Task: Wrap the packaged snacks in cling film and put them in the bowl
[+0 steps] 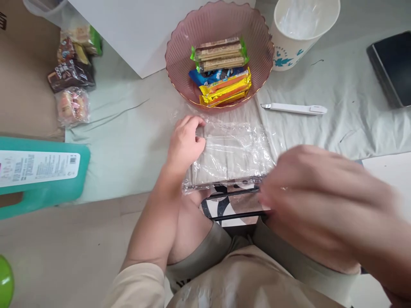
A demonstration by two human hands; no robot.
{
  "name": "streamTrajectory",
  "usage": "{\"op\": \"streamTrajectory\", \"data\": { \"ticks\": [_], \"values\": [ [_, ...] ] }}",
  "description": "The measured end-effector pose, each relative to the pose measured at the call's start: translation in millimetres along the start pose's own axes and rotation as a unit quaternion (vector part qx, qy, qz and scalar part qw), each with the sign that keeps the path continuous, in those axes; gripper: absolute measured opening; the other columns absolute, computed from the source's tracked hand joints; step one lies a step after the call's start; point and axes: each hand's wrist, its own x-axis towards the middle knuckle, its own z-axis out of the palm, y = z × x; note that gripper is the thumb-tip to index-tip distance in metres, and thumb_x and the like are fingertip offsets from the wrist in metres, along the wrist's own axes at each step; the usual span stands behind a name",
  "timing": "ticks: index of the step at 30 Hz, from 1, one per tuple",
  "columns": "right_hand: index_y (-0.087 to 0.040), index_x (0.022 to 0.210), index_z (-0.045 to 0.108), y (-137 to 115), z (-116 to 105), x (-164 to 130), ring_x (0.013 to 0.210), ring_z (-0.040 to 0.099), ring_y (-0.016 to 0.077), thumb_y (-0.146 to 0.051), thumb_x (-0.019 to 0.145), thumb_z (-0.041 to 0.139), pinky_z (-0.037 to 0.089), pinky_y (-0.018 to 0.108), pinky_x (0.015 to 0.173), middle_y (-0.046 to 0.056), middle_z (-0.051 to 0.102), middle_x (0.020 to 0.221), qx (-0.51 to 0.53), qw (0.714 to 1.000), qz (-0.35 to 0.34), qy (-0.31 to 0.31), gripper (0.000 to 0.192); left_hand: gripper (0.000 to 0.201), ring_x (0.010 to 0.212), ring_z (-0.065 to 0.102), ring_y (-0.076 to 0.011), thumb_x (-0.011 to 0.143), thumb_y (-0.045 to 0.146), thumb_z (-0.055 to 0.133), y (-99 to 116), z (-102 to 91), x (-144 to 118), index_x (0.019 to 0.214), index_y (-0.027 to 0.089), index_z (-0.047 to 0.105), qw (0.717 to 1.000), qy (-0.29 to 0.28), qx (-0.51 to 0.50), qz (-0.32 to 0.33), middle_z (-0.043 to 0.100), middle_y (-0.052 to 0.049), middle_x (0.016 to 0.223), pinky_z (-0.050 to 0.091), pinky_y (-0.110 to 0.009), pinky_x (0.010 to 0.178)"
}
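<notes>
Pressing left hand flat on crinkled clear plastic sheet lying before ribbed pink snack bowl; blurred right hand is hovering at sheet's near edge, grip indiscernible. Judged step: wrapping; next calls for steady pull.

1 pink bowl, approx 4 snack bars in it, 1 cup, 1 white knife, 1 wrapped pack, 2 hands

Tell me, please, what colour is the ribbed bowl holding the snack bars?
The bowl is translucent pink with a thin gold rim, seen in the head view.
</notes>
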Motion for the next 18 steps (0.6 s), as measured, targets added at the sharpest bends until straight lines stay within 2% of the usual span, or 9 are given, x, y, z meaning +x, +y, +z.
{"op": "streamTrajectory", "data": {
  "ticks": [1, 3, 5, 6, 10, 13, 15, 18],
  "values": [
    [-0.05, 0.118, 0.07, 12, 11, 10, 0.103, 0.074, 0.0275, -0.026, 0.09, 0.062, 0.063, 0.046, 0.082, -0.001, 0.078, 0.107, -0.012, 1.0, -0.008, -0.007, 0.038, 0.04, 0.118, 0.063, -0.0255, 0.077, -0.002, 0.051, 0, -0.4, 0, 0.105, 0.023, 0.064, 1.0, -0.001, 0.0, 0.003, 0.069, -0.006, 0.122, 0.053, -0.039, 0.108],
    [-0.036, 0.11, 0.075, 36, 34, 23, 0.127, 0.065, 0.0335, -0.02, 0.093, 0.059, 0.055, 0.055, 0.102, 0.005, 0.071, 0.133, -0.059, 0.998, -0.022, -0.032, 0.029, 0.04, 0.119, 0.062, -0.0259, 0.077, -0.002, 0.051, 0, -1.5, -1, 0.105, 0.023, 0.065, 1.0, -0.001, 0.001, 0.013, 0.069, -0.006, 0.123, 0.052, -0.04, 0.109],
    [-0.029, 0.103, 0.077, 57, 52, 27, 0.144, 0.049, 0.0422, -0.022, 0.093, 0.059, 0.043, 0.066, 0.111, 0.009, 0.059, 0.151, -0.113, 0.992, -0.005, -0.048, 0.021, 0.039, 0.119, 0.062, -0.0262, 0.077, -0.002, 0.052, 0, -2.7, -2, 0.104, 0.023, 0.066, 1.0, -0.001, 0.007, 0.023, 0.07, -0.006, 0.123, 0.051, -0.041, 0.11],
    [-0.028, 0.105, 0.077, 65, 57, 26, 0.145, 0.046, 0.044, -0.024, 0.093, 0.06, 0.04, 0.068, 0.112, 0.01, 0.056, 0.153, -0.126, 0.991, 0.01, -0.042, 0.022, 0.039, 0.119, 0.061, -0.0264, 0.077, -0.002, 0.052, -1, -3.1, -3, 0.104, 0.023, 0.067, 1.0, -0.002, 0.01, 0.027, 0.07, -0.006, 0.124, 0.05, -0.042, 0.111],
    [-0.029, 0.132, 0.068, 86, 63, 19, 0.131, 0.058, 0.0418, -0.03, 0.095, 0.057, 0.043, 0.067, 0.107, 0.013, 0.069, 0.135, -0.116, 0.99, 0.081, 0.02, 0.039, 0.044, 0.128, 0.058, -0.0281, 0.076, -0.003, 0.052, -3, -3.7, -6, 0.106, 0.024, 0.07, 0.999, -0.003, 0.017, 0.042, 0.067, -0.005, 0.136, 0.047, -0.047, 0.117],
    [-0.029, 0.14, 0.062, 96, 63, 21, 0.123, 0.062, 0.0415, -0.039, 0.091, 0.064, 0.045, 0.064, 0.104, 0.013, 0.072, 0.128, -0.098, 0.988, 0.112, 0.046, 0.051, 0.051, 0.136, 0.053, -0.0286, 0.075, -0.004, 0.052, -5, -3.1, -7, 0.113, 0.024, 0.071, 0.998, -0.008, 0.016, 0.056, 0.063, -0.004, 0.145, 0.042, -0.048, 0.122],
    [-0.03, 0.138, 0.064, 101, 63, 25, 0.125, 0.061, 0.0416, -0.043, 0.087, 0.069, 0.045, 0.064, 0.105, 0.012, 0.071, 0.131, -0.089, 0.988, 0.115, 0.044, 0.053, 0.055, 0.14, 0.051, -0.0284, 0.075, -0.004, 0.052, -6, -3.2, -8, 0.119, 0.024, 0.071, 0.998, -0.017, 0.018, 0.063, 0.061, -0.004, 0.15, 0.04, -0.048, 0.125],
    [-0.029, 0.114, 0.074, 109, 60, 32, 0.12, 0.065, 0.038, -0.037, 0.092, 0.061, 0.047, 0.06, 0.103, 0.01, 0.074, 0.123, -0.069, 0.987, 0.13, 0.058, 0.027, 0.059, 0.143, 0.048, -0.0291, 0.075, -0.004, 0.052, -7, -5.0, -8, 0.124, 0.023, 0.071, 0.997, -0.032, 0.021, 0.074, 0.058, -0.004, 0.155, 0.037, -0.05, 0.126]
  ]
}}
